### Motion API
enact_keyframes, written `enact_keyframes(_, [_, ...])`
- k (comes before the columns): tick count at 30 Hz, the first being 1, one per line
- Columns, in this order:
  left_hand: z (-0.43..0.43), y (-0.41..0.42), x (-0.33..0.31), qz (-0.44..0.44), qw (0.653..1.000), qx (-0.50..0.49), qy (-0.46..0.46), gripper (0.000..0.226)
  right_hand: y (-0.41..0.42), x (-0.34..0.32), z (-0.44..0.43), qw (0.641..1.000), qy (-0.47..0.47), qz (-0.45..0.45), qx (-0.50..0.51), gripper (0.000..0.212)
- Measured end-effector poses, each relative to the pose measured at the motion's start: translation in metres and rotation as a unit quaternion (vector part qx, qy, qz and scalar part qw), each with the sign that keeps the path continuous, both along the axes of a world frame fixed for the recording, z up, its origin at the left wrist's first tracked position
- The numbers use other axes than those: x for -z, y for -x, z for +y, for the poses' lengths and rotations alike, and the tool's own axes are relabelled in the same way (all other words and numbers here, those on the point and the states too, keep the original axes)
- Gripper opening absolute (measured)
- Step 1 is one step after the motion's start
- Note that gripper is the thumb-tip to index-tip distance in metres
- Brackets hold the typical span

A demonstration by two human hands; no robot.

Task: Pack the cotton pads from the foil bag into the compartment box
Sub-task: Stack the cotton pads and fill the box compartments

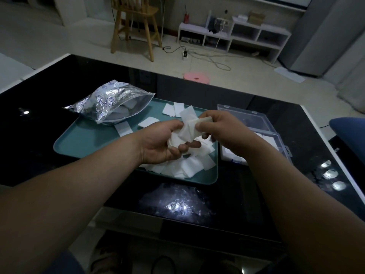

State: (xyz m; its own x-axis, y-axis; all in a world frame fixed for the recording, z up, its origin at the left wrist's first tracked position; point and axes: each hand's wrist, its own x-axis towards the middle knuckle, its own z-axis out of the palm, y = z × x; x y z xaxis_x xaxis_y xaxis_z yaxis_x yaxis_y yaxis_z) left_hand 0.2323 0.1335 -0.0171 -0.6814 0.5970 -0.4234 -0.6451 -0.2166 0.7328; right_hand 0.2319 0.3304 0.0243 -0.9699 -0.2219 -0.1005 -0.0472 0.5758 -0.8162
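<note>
Both my hands hover over a teal tray [83,141] and share a bunch of white square cotton pads [187,127]. My left hand [160,143] cups some pads from below with curled fingers. My right hand [219,127] pinches the top of the bunch. Several loose pads [189,165] lie piled on the tray's near right corner, and a few more [173,109] lie at its far side. The silver foil bag [106,101] lies open on the tray's far left, pads visible inside. The clear compartment box [256,127] stands open right of the tray, with white pads in its near compartments.
The tray and box sit on a glossy black table [39,119] with bright light reflections. A blue cushion [349,131] shows at the right edge. Beyond the table are a pink round stool [196,77], a wooden chair [136,26], floor cables and a low white shelf [237,36].
</note>
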Motion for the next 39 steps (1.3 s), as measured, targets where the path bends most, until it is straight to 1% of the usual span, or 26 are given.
enact_keyframes(3, [0.001, 0.0, -0.002, -0.015, 1.0, -0.023, 0.012, 0.042, 0.001, -0.002, 0.003, 0.999, 0.043, -0.031, 0.006, 0.007])
enact_keyframes(5, [0.0, -0.001, -0.004, -0.023, 1.0, -0.021, -0.003, 0.049, 0.001, -0.006, 0.005, 0.996, 0.069, -0.063, -0.011, 0.008])
enact_keyframes(7, [0.0, -0.002, -0.005, -0.013, 0.999, -0.017, -0.027, 0.054, 0.0, -0.007, 0.006, 0.991, 0.081, -0.103, -0.032, 0.009])
enact_keyframes(9, [0.002, -0.003, -0.005, 0.011, 0.998, -0.03, -0.045, 0.055, -0.001, -0.006, 0.003, 0.985, 0.101, -0.14, -0.017, 0.007])
enact_keyframes(12, [0.006, -0.002, -0.004, 0.038, 0.994, -0.08, -0.058, 0.048, -0.002, -0.003, -0.005, 0.964, 0.163, -0.203, 0.056, 0.006])
enact_keyframes(15, [0.009, -0.004, -0.006, 0.052, 0.988, -0.132, -0.053, 0.031, -0.005, -0.001, -0.013, 0.941, 0.211, -0.25, 0.089, 0.008])
enact_keyframes(17, [0.011, -0.005, -0.005, 0.056, 0.983, -0.17, -0.034, 0.018, -0.007, 0.0, -0.018, 0.937, 0.221, -0.256, 0.085, 0.006])
enact_keyframes(18, [0.012, -0.005, -0.004, 0.052, 0.981, -0.186, -0.028, 0.015, -0.008, 0.0, -0.02, 0.938, 0.221, -0.253, 0.08, 0.006])
enact_keyframes(19, [0.012, -0.004, -0.003, 0.043, 0.978, -0.201, -0.03, 0.017, -0.008, 0.001, -0.021, 0.941, 0.22, -0.247, 0.075, 0.006])
enact_keyframes(21, [0.01, -0.001, -0.002, 0.016, 0.968, -0.245, -0.045, 0.029, -0.007, 0.001, -0.02, 0.945, 0.223, -0.229, 0.07, 0.007])
enact_keyframes(22, [0.008, 0.003, -0.002, -0.001, 0.961, -0.272, -0.052, 0.031, -0.006, 0.0, -0.018, 0.946, 0.227, -0.221, 0.071, 0.008])
enact_keyframes(24, [0.003, 0.005, -0.005, -0.021, 0.954, -0.296, -0.052, 0.026, -0.004, -0.001, -0.011, 0.949, 0.228, -0.208, 0.067, 0.009])
enact_keyframes(26, [0.001, 0.005, -0.007, -0.026, 0.961, -0.273, -0.02, 0.019, -0.002, -0.002, -0.004, 0.958, 0.21, -0.187, 0.055, 0.012])
enact_keyframes(28, [0.002, 0.0, -0.007, -0.028, 0.978, -0.206, 0.013, 0.013, 0.0, -0.002, 0.001, 0.966, 0.191, -0.174, 0.029, 0.012])
enact_keyframes(29, [0.004, -0.003, -0.007, -0.027, 0.987, -0.161, 0.016, 0.013, 0.0, -0.003, 0.002, 0.968, 0.183, -0.172, 0.011, 0.01])
enact_keyframes(31, [0.007, -0.009, -0.008, -0.019, 0.997, -0.079, -0.004, 0.026, 0.0, -0.003, 0.004, 0.971, 0.167, -0.172, -0.021, 0.008])
enact_keyframes(34, [0.009, -0.013, -0.009, 0.0, 0.999, -0.003, -0.042, 0.047, 0.0, -0.002, 0.006, 0.978, 0.119, -0.163, -0.044, 0.008])
enact_keyframes(36, [0.009, -0.014, -0.008, 0.016, 0.999, 0.011, -0.035, 0.048, 0.0, 0.0, 0.005, 0.988, 0.065, -0.136, -0.044, 0.01])
enact_keyframes(39, [0.01, -0.013, -0.005, -0.007, 1.0, -0.021, -0.013, 0.036, -0.002, 0.003, 0.001, 0.998, -0.017, -0.056, -0.014, 0.016])
